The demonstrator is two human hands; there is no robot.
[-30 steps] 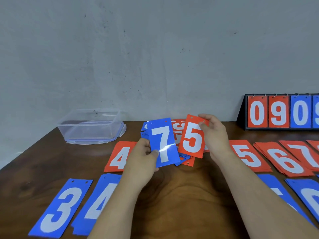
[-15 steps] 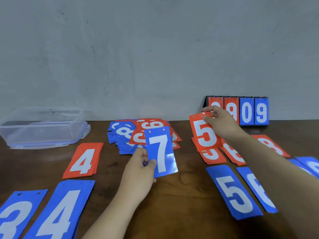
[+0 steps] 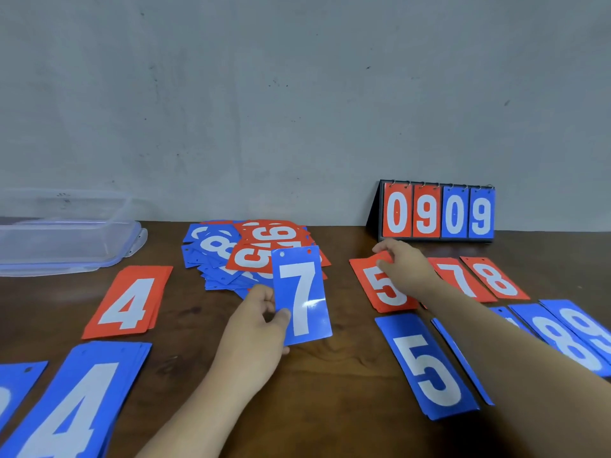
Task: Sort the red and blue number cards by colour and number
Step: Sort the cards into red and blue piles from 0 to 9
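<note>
My left hand [image 3: 254, 322] pinches a blue 7 card [image 3: 302, 292] by its lower left edge and holds it upright above the table. My right hand [image 3: 408, 269] pinches the top edge of a red 5 card [image 3: 373, 285], which lies on the red 5 pile. A mixed heap of red and blue cards [image 3: 231, 256] sits at the back, behind the blue 7. Sorted piles lie around: red 4 [image 3: 129, 302], blue 4 [image 3: 76, 401], blue 5 [image 3: 426, 365], red 7 [image 3: 459, 279], red 8 [image 3: 496, 277], blue 8 [image 3: 568, 335]. My right forearm hides the piles between the 5s and 7s.
A flip scoreboard [image 3: 436, 213] reading 0909 stands at the back right against the wall. A clear plastic container [image 3: 66, 233] sits at the back left. Another blue card [image 3: 13, 385] shows at the left edge. The brown wooden table [image 3: 347, 391] is bare between my forearms.
My right hand has carried the red 5 card rightward and down onto the red 5 pile. My left hand keeps the blue 7 held up. The view has shifted right.
</note>
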